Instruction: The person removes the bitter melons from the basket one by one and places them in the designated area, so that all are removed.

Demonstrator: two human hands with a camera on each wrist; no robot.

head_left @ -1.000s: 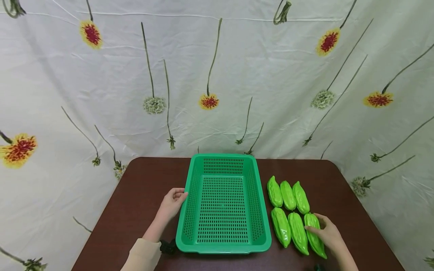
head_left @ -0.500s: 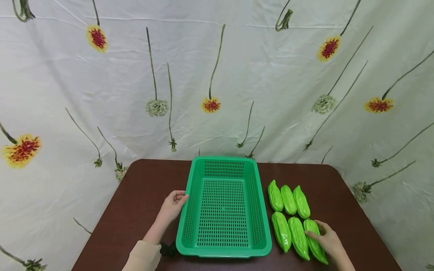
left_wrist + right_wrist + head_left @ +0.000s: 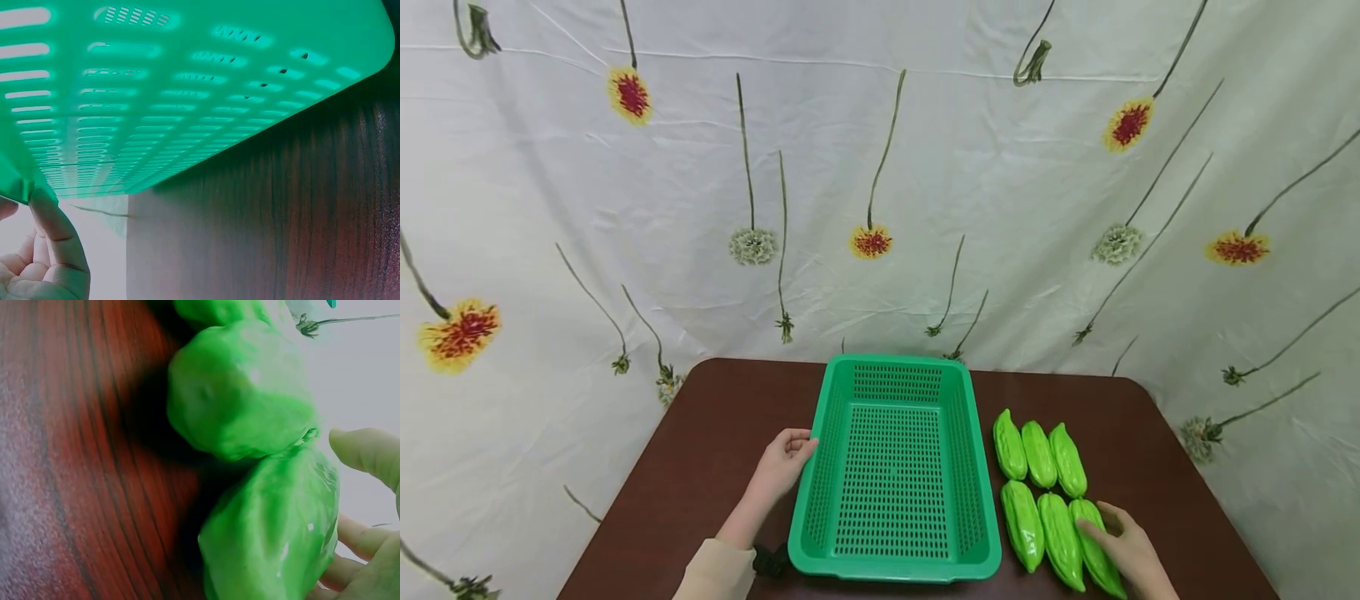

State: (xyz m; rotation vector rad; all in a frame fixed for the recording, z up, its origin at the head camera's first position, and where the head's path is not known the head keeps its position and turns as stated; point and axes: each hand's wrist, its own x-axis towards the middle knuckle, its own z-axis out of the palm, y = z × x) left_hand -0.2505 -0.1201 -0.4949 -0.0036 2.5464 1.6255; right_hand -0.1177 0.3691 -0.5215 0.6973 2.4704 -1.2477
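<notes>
A green plastic basket [image 3: 895, 570] with slotted walls stands mid-table. My left hand [image 3: 782, 462] pinches its left rim between thumb and fingers; the left wrist view shows a finger [image 3: 61, 234] curled at the rim, below the slotted wall [image 3: 350, 31]. Right of the basket, shiny green bitter melons lie in two rows of three. My right hand [image 3: 1123, 546] is at the front row's rightmost bitter melon [image 3: 1093, 542]. In the right wrist view its thumb [image 3: 365, 450] stands apart from that melon [image 3: 275, 531], while the other fingers lie along the melon's side, partly hidden behind it.
The middle front bitter melon [image 3: 1060, 542] lies close beside the rightmost one, and the back row [image 3: 1037, 454] sits just behind. A small black object [image 3: 769, 561] lies by the basket's front left corner. A flower-printed white cloth [image 3: 820, 183] hangs behind the dark brown table [image 3: 700, 467].
The head view has tilted upward, so everything sits lower in it. The rightmost front bitter melon has shifted slightly left towards its neighbour, with the right hand at it. The left hand stays on the rim.
</notes>
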